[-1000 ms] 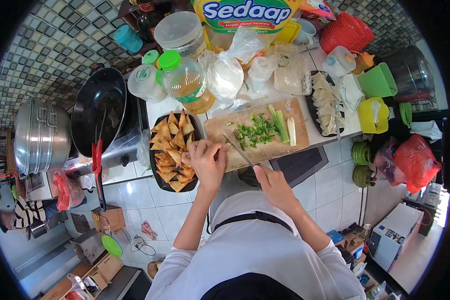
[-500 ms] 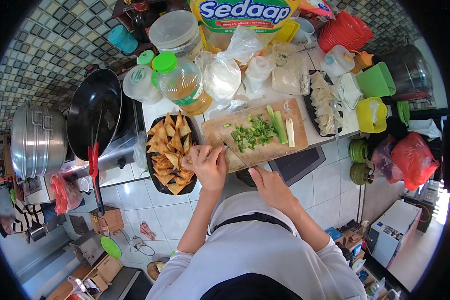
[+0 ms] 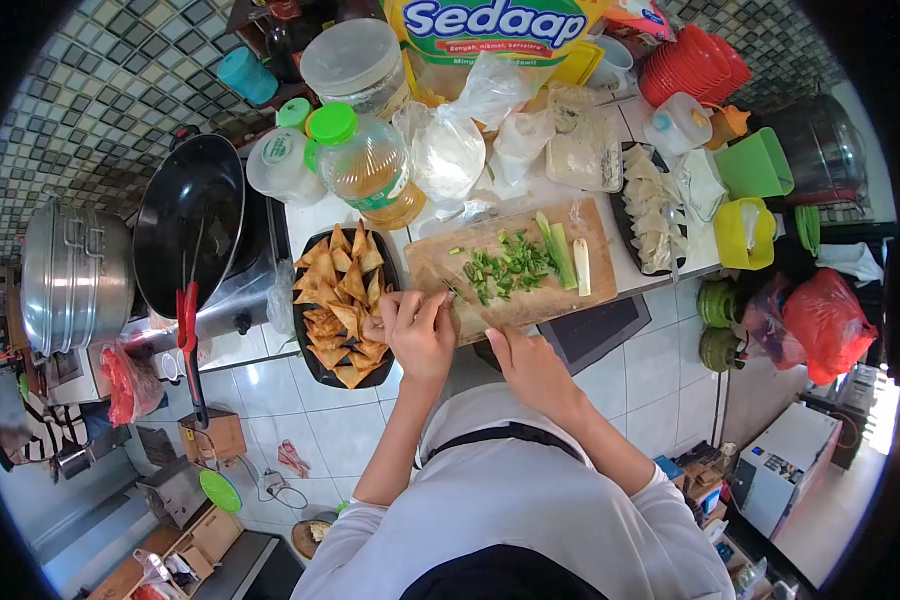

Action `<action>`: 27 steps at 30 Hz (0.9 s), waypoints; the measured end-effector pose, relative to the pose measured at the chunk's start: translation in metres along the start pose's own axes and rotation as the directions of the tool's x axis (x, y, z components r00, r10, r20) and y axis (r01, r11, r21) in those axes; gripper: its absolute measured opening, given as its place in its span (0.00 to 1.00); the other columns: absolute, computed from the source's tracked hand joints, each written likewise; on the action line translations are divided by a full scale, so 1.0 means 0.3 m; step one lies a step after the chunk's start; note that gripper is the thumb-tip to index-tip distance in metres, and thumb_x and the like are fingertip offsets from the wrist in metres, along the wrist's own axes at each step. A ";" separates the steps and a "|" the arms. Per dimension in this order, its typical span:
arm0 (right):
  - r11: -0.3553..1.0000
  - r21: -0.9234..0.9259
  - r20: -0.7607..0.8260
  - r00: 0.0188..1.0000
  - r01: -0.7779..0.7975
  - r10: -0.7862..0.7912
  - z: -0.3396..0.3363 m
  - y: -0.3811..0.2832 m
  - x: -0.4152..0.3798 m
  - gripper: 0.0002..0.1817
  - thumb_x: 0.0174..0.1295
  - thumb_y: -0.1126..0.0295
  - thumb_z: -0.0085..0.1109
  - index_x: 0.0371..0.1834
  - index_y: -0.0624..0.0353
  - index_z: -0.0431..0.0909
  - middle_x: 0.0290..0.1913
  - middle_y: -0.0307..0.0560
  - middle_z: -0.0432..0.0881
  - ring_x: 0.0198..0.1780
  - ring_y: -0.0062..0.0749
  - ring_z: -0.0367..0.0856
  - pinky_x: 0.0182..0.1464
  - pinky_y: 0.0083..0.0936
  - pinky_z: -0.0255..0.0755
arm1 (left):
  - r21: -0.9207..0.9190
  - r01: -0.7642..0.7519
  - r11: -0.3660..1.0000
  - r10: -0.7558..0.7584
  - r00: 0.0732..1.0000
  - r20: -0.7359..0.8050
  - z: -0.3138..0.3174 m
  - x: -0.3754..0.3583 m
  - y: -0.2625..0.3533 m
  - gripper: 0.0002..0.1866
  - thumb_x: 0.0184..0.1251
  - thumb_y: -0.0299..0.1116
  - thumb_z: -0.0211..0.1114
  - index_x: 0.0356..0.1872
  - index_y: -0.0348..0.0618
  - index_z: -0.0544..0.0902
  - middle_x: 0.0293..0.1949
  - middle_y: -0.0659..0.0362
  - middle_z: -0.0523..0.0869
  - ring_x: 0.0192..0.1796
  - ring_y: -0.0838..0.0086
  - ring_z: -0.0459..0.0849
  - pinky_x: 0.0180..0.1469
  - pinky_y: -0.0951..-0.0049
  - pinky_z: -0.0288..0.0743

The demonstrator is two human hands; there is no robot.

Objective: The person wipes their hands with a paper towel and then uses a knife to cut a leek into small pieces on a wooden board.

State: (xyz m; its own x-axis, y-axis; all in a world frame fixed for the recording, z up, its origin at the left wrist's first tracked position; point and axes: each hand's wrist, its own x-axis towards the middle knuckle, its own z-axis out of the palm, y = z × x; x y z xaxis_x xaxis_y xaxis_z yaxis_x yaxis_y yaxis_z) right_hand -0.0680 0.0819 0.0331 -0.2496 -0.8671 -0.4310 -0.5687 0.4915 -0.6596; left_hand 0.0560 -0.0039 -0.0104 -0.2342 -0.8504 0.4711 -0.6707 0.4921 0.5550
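Note:
A wooden cutting board lies on the counter with chopped green onion in a loose pile on it. Longer green onion stalks and a white stem piece rest to the right. My right hand is closed around the handle of a knife, whose blade slants up and left over the board's front edge. Beside the blade tip, my left hand has its fingers pinched together at the board's front left corner. What sits in that pinch is hidden.
Left of the board stands a black tray of fried folded pastries, close to my left hand. A wok with red-handled tongs is farther left. An oil bottle and bags stand behind; a tray of pale dumplings is right.
My right hand has shifted slightly left, and the knife blade has changed angle, its face showing less. My left hand stays nearly in place.

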 end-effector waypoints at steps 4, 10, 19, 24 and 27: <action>0.997 -0.082 0.022 1.000 0.000 0.002 -0.033 0.058 -0.065 0.21 0.73 0.57 0.41 0.35 0.66 0.75 0.26 0.69 0.77 0.32 0.69 0.76 0.35 0.54 0.69 | 0.044 -0.027 0.999 0.027 1.000 -0.010 0.003 -0.007 -0.011 0.07 0.48 0.24 0.71 0.30 0.45 0.86 0.27 0.63 0.75 0.37 0.64 0.73 0.39 0.65 0.64; 0.991 0.071 -0.086 0.991 0.111 -0.105 -0.066 0.066 -0.023 0.21 0.72 0.57 0.42 0.35 0.66 0.74 0.26 0.68 0.78 0.32 0.68 0.76 0.36 0.55 0.70 | 0.068 -0.078 0.995 0.079 0.997 -0.002 -0.004 -0.004 -0.011 0.06 0.49 0.25 0.71 0.30 0.45 0.86 0.28 0.62 0.75 0.37 0.63 0.73 0.37 0.65 0.67; 0.971 0.162 -0.116 0.980 0.178 -0.160 -0.060 0.059 -0.045 0.21 0.73 0.59 0.43 0.33 0.69 0.74 0.28 0.70 0.75 0.33 0.68 0.72 0.34 0.47 0.65 | 0.065 -0.110 0.992 0.109 0.994 0.004 -0.002 -0.011 -0.012 0.05 0.51 0.26 0.71 0.30 0.44 0.85 0.29 0.61 0.74 0.37 0.62 0.73 0.38 0.64 0.67; 0.977 0.186 -0.057 0.994 0.103 -0.093 -0.015 0.075 -0.040 0.20 0.72 0.60 0.43 0.33 0.68 0.74 0.28 0.69 0.75 0.33 0.68 0.72 0.33 0.49 0.65 | 0.111 -0.095 0.989 0.091 0.995 0.042 -0.014 -0.026 -0.022 0.06 0.52 0.28 0.71 0.32 0.47 0.85 0.32 0.63 0.75 0.39 0.64 0.73 0.45 0.64 0.62; 0.986 0.146 -0.053 0.996 0.082 -0.075 -0.010 0.086 -0.036 0.20 0.72 0.60 0.43 0.34 0.68 0.74 0.28 0.68 0.75 0.32 0.68 0.73 0.33 0.50 0.65 | 0.106 -0.099 0.989 0.095 0.994 0.048 -0.011 -0.038 -0.032 0.07 0.52 0.31 0.72 0.34 0.48 0.86 0.35 0.65 0.77 0.40 0.66 0.74 0.48 0.63 0.57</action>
State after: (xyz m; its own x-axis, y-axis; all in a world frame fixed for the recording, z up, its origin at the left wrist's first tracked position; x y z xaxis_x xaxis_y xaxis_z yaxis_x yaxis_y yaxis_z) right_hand -0.0824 0.1037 0.0226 -0.2475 -0.9045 -0.3473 -0.4669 0.4254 -0.7753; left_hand 0.0674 0.0016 -0.0188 -0.3300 -0.8079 0.4882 -0.7150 0.5516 0.4295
